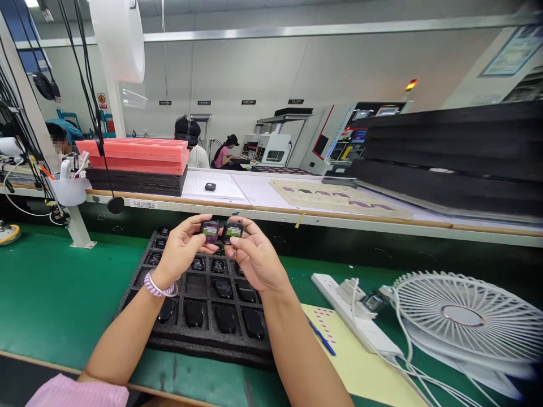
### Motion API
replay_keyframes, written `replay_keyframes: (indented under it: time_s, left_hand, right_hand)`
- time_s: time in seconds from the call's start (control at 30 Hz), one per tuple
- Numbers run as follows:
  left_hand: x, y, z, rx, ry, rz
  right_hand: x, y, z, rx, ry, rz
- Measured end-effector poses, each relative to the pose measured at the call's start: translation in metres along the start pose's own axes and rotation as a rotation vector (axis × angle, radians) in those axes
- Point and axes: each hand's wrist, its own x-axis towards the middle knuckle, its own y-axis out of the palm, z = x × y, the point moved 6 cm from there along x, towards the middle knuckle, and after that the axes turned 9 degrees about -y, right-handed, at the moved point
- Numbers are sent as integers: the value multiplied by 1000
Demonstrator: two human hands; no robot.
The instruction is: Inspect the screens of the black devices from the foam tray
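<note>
The person holds two small dark modules up side by side above a black foam tray on the green bench. The left hand has thumb and fingers pinched on the left module, whose face looks purplish; the right hand pinches the right module, whose face looks greenish. The two pieces nearly touch. In the tray, several pockets hold similar dark parts while at least one near the middle looks vacant, so I judge the batch partly worked through, with many pieces left. A white strip label on the shelf edge carries Chinese characters, too small for me to read surely. Print on the modules is not legible.
</note>
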Motion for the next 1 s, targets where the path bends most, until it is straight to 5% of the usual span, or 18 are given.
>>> replay_keyframes:
  time_s: [0.37,0.57,1.0]
  left_hand:
    - [38,9,-66,-8,150,78]
    - [38,20,-99,-12,244,104]
    - [24,30,-107,13,305,114]
  right_hand:
    - [63,21,51,-34,-158,163]
    - [73,37,83,-46,-243,241]
    - [62,42,93,-90,-339,226]
